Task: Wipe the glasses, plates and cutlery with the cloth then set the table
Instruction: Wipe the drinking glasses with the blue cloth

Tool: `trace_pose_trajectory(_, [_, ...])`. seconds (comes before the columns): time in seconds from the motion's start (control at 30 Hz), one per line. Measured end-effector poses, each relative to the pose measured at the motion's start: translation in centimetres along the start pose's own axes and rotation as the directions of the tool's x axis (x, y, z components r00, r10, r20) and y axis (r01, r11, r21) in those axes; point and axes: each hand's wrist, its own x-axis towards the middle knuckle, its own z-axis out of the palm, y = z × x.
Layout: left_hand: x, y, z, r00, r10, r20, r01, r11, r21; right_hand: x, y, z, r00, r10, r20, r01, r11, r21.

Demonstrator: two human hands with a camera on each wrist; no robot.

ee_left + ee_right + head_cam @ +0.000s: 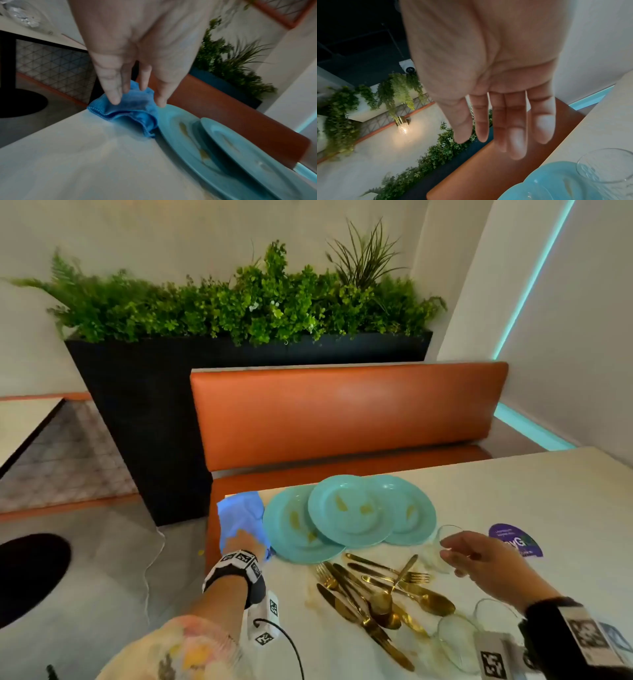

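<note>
A person stands at a pale bench [479, 491] beside an orange padded seat. Low in the centre of the head view, three overlapping round turquoise plates [349, 510] streaked with yellow smears lie flat. Just left of them, at the bench corner, is a crumpled blue microfibre cloth [239, 515]. The left hand [245, 542] rests on it, straight fingers [113, 94] touching the fabric, not yet closed around it. Below the plates lies a loose heap of gold-coloured knives, forks and spoons [373, 594]. At lower right, the right hand [479, 553] hovers, fingers apart and relaxed, holding nothing, just beside a clear drinking glass [442, 546]. More clear glasses [459, 631] sit near the bottom edge.

Nothing looks wiped yet. The cloth touches the nearest plate's rim at the bench corner, so a quick tug could nudge the plate towards the edge. The right hand's reach could tip the glass, which is hard to see, onto the cutlery.
</note>
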Motion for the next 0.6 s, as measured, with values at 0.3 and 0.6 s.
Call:
trace_pose_trajectory(0.3, [8.2,-1.9,1.1,0.995,-0.088,0.038,0.086,0.994,0.063,3.5,-0.2,1.4,0.994,0.110,-0.015,-0.111,0.993,-0.044])
trace_pose_trajectory(0.6, [8.7,-1.1,-1.7,0.987,-0.152,0.052,0.160,0.953,-0.257,4.2,-1.3,2.4,0.994,0.108,0.008,-0.107,0.992,-0.069])
